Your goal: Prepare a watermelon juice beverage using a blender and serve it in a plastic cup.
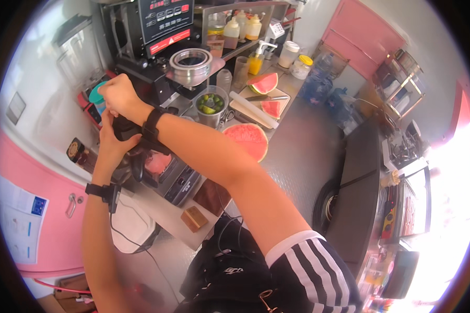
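My left hand [115, 143] spans the black top [125, 127] of a blender jug, its thumb spread to one side and its fingers to the other. Pink watermelon flesh [158, 162] shows inside the jug, which stands on a grey blender base [180, 184]. Above the left fingertips, my right hand [121, 96] is curled, with its fingers at the rim of a teal-topped cup [98, 94]. The fingers partly hide that cup. Both wrists wear black straps with small devices, and my right forearm covers part of the worktop.
A container of green citrus [209, 103] stands beside a halved watermelon [246, 141]. Behind are a cutting board [285, 94] with a knife [268, 98] and melon wedges. A cup-sealing machine [166, 27] rises behind my hands. A wooden block [194, 218] sits near the counter's front edge.
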Available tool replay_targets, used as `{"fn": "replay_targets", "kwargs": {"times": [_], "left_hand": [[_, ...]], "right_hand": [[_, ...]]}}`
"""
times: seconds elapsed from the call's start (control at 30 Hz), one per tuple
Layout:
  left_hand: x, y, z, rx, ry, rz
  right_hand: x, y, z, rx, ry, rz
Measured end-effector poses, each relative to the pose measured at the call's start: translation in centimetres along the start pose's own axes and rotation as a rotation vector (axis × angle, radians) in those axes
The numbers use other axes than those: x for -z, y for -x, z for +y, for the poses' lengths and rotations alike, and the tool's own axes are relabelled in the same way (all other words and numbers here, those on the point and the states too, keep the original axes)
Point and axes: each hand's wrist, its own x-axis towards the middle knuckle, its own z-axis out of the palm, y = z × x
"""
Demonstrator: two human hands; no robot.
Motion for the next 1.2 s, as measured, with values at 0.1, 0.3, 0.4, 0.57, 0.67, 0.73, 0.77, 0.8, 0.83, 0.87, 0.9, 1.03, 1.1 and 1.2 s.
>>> {"fn": "replay_targets", "kwargs": {"times": [0.1,0.3,0.4,0.57,0.67,0.73,0.77,0.8,0.83,0.87,0.9,1.03,1.1,1.2], "left_hand": [[0.1,0.2,-0.6,-0.055,-0.072,0.064],[-0.1,0.3,-0.1,-0.052,-0.049,0.127],[-0.6,-0.5,-0.3,-0.088,0.001,0.047],[0.0,-0.3,-1.4,-0.125,0.02,0.17],[-0.7,-1.3,-1.1,-0.086,-0.046,0.071],[-0.1,0.0,-0.8,-0.121,0.033,0.131],[0.1,0.3,-1.4,-0.2,-0.221,0.209],[0.2,0.0,-1.6,-0.139,-0.102,0.165],[-0.9,-0.7,-0.4,-0.106,-0.022,0.142],[-1.0,-0.8,0.4,-0.147,-0.066,0.144],[-1.4,-0.9,1.1,-0.145,-0.045,0.163],[-0.8,-0.2,-0.6,-0.139,-0.112,0.202],[-0.2,-0.6,-0.3,-0.108,-0.094,0.18],[-0.7,-0.8,-0.2,-0.151,-0.105,0.18]], "right_hand": [[-0.4,0.7,1.7,0.387,-0.002,0.086],[-0.1,0.3,0.2,0.002,-0.233,0.048],[-0.1,0.7,1.2,0.484,0.357,0.098],[-0.2,-0.9,-0.1,0.089,-0.246,0.097],[0.3,-1.9,2.0,0.263,0.109,0.08],[0.1,-1.6,-1.4,0.265,-0.11,-0.028],[0.0,-1.3,-4.0,0.102,-0.352,-0.008],[0.5,-0.7,-4.6,0.098,-0.344,-0.14],[1.3,0.8,-2.8,0.088,-0.164,-0.154],[1.3,1.2,-1.8,-0.009,-0.117,-0.092],[1.7,1.2,-1.4,-0.096,-0.054,-0.022],[0.4,0.8,-1.3,-0.049,0.025,-0.097],[0.6,1.0,-0.8,-0.048,0.029,-0.09],[1.0,0.3,-1.5,-0.068,0.082,-0.205]]}}
